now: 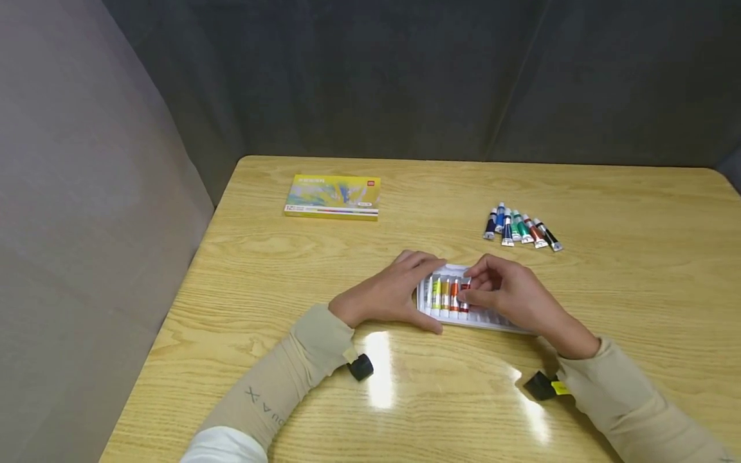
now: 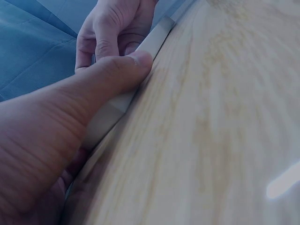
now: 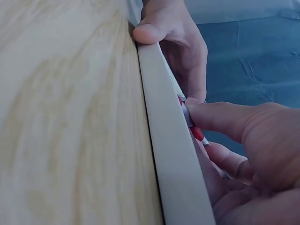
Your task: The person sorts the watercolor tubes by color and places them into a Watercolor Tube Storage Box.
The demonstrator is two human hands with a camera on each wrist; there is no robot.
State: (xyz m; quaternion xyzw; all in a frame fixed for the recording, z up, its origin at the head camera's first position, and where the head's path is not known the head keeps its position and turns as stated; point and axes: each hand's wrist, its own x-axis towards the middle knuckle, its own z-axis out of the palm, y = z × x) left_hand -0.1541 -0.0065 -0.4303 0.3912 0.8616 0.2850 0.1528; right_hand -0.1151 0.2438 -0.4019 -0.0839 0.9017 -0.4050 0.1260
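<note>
The tray (image 1: 485,321) is spanned by the left hand (image 1: 396,290), thumb against the near edge and fingers at the far one, apparently so that sliding is prevented. By the right hand (image 1: 516,294), thumb and fingertips nearly together, the red tube (image 1: 466,284) is pinched at the tray, beside the seated tubes (image 1: 445,297). Both hands are angled inward; loose tubes (image 1: 507,231) are spread beyond the right fingers.

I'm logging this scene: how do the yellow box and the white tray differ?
The yellow box is colourfully printed; the white tray is plain. The box lies untouched; the left hand grips the tray. The box lies farther back than the tray. Both rest on the table.
</note>
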